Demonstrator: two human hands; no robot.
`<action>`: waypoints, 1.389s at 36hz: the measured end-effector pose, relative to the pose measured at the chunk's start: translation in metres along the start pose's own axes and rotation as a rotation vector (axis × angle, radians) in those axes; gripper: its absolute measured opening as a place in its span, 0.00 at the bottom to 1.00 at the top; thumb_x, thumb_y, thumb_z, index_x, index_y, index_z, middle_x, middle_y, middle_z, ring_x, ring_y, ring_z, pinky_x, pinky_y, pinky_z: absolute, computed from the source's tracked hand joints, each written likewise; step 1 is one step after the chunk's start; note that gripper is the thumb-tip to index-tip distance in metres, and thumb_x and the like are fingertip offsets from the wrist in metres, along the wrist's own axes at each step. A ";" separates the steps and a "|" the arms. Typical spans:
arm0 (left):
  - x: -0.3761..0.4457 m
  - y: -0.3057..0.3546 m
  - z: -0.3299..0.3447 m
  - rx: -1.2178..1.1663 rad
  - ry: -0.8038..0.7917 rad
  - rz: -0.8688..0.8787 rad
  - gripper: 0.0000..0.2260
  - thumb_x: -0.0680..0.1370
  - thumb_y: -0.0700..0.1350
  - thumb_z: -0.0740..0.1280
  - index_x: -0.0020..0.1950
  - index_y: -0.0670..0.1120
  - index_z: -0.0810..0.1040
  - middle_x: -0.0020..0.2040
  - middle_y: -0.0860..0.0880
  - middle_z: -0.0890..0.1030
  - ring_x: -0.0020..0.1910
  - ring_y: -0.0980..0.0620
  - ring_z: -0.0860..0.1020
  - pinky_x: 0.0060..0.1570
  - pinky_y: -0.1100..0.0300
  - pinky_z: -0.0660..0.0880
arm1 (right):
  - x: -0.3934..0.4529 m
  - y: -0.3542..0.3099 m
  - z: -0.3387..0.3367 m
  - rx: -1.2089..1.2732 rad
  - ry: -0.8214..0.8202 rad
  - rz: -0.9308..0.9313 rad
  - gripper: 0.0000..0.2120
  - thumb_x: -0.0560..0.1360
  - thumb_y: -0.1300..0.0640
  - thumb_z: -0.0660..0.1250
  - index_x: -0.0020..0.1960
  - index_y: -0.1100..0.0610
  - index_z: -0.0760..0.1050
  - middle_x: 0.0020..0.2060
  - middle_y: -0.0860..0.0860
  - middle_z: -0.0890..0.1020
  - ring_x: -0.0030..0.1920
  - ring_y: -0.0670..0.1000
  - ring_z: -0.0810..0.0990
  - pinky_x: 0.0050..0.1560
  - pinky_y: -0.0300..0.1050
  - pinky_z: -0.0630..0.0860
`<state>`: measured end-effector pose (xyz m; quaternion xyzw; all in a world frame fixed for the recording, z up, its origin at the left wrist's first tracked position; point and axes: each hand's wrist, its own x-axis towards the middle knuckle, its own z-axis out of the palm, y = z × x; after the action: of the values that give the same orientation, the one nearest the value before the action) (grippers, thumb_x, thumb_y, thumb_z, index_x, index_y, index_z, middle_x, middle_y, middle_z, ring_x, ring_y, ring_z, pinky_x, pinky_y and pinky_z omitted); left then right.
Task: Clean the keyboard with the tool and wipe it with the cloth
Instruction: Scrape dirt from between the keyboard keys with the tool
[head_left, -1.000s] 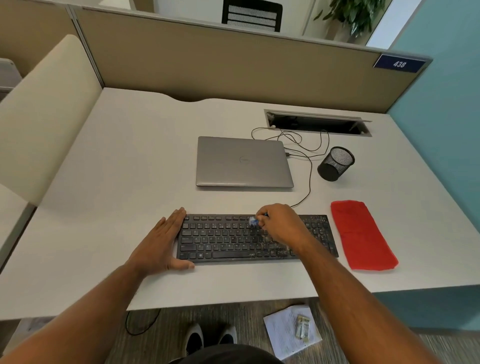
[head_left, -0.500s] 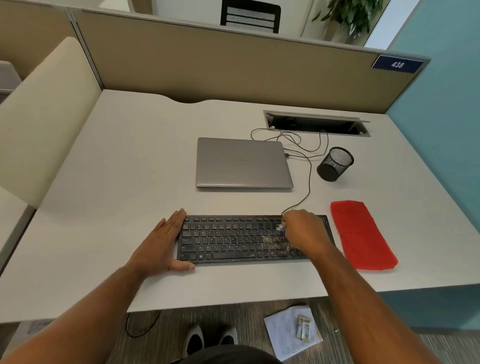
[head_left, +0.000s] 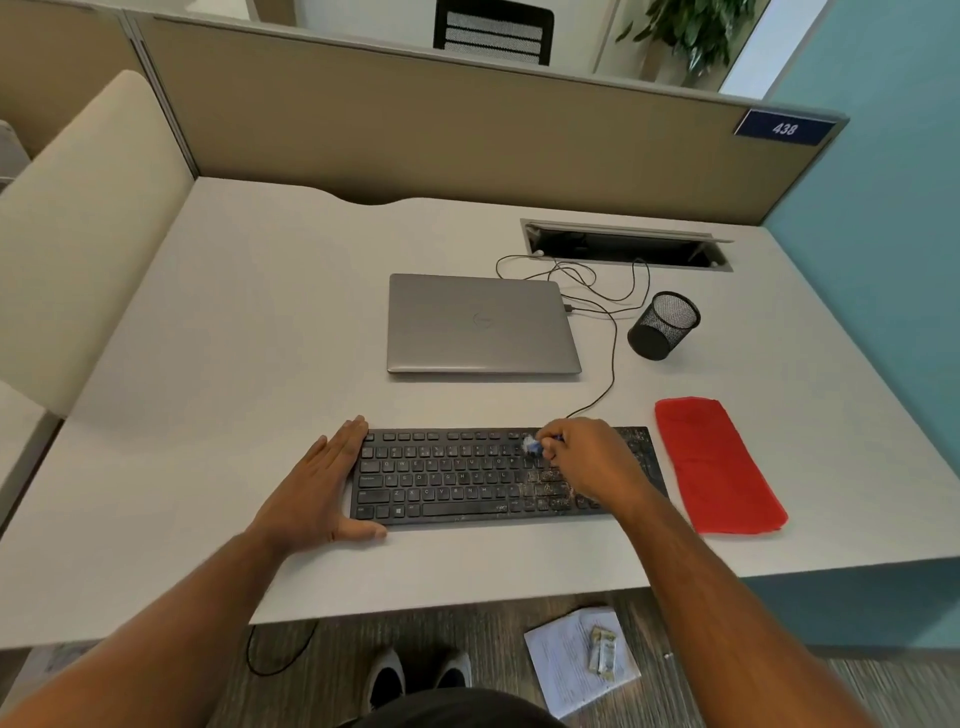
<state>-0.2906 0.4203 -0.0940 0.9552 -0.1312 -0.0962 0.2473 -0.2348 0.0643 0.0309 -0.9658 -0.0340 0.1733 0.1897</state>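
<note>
A black keyboard (head_left: 457, 478) lies near the front edge of the desk, with pale dust on its right-hand keys. My right hand (head_left: 592, 460) hovers over the keyboard's right half and grips a small blue cleaning brush (head_left: 535, 446); its white bristles touch the upper key rows. My left hand (head_left: 322, 488) lies flat with straight fingers against the keyboard's left end, thumb along the front corner. A red cloth (head_left: 719, 467) lies flat on the desk just right of the keyboard, untouched.
A closed grey laptop (head_left: 480, 325) sits behind the keyboard, its black cable (head_left: 613, 364) looping to a desk cable slot (head_left: 626, 247). A black mesh pen cup (head_left: 665, 325) stands at the right. Partition walls bound the desk. Papers (head_left: 582, 662) lie on the floor.
My right hand swept the brush right along the keyboard, then back left to the upper middle-right keys. My left hand has stayed in place.
</note>
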 end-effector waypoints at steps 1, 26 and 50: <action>0.000 0.000 0.001 0.001 0.000 0.001 0.64 0.65 0.81 0.68 0.85 0.51 0.37 0.84 0.54 0.41 0.83 0.58 0.40 0.80 0.59 0.38 | -0.001 0.001 0.003 -0.021 -0.015 0.000 0.11 0.84 0.56 0.63 0.58 0.51 0.83 0.46 0.49 0.84 0.43 0.48 0.81 0.48 0.45 0.79; 0.001 -0.002 0.001 0.000 -0.002 0.013 0.64 0.65 0.82 0.66 0.84 0.51 0.37 0.84 0.54 0.40 0.83 0.59 0.39 0.81 0.58 0.38 | -0.005 -0.013 0.009 0.076 -0.104 0.011 0.10 0.83 0.55 0.63 0.53 0.53 0.84 0.39 0.38 0.81 0.44 0.47 0.82 0.52 0.48 0.81; 0.000 0.000 0.000 0.003 -0.005 0.008 0.64 0.64 0.81 0.67 0.84 0.52 0.36 0.84 0.55 0.40 0.83 0.59 0.40 0.80 0.61 0.36 | -0.014 0.011 0.017 -0.291 0.058 0.086 0.07 0.81 0.57 0.65 0.51 0.53 0.83 0.43 0.50 0.85 0.42 0.51 0.83 0.47 0.45 0.79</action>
<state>-0.2904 0.4206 -0.0937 0.9547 -0.1358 -0.0974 0.2461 -0.2541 0.0582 0.0163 -0.9883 -0.0121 0.1464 0.0410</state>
